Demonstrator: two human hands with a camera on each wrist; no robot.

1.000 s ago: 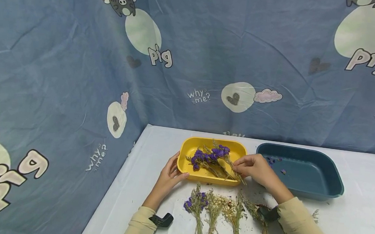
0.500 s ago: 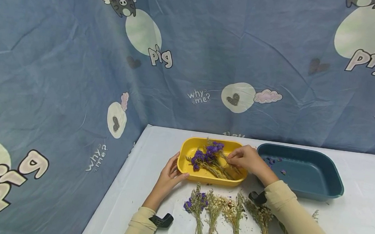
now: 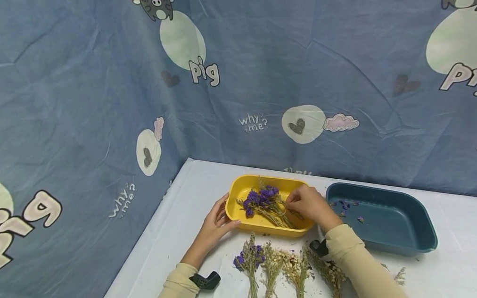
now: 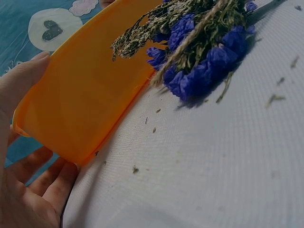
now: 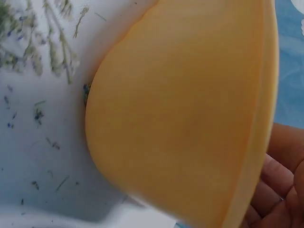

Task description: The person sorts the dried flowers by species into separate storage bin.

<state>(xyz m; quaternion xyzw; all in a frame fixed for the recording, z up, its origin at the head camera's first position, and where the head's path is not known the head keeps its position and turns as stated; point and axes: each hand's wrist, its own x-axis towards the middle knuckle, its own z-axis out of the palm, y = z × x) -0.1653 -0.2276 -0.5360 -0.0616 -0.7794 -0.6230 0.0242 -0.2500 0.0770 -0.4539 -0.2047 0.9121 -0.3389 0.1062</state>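
Note:
A yellow tray (image 3: 253,227) stands on the white table, with purple dried flowers (image 3: 261,197) lying in it, heads to the left. My left hand (image 3: 214,222) holds the tray's left end; in the left wrist view the thumb is on the rim and the fingers of that hand (image 4: 35,185) go round the corner. Over the tray's right side, my right hand (image 3: 308,203) pinches flower stems. The right wrist view shows the tray's outer wall (image 5: 180,109) and part of the curled right hand (image 5: 280,190); the stems are hidden there.
Right of the yellow tray is a dark blue tray (image 3: 393,224) with several fallen purple petals. In front, several dried bunches lie in a row, including a purple one (image 3: 250,263) and a pale one (image 3: 271,268). A patterned blue cloth (image 3: 245,74) hangs behind.
My right hand has moved left over the yellow tray, and the sprig it pinches has shifted left and come down against the other purple flowers. My left hand has stayed put.

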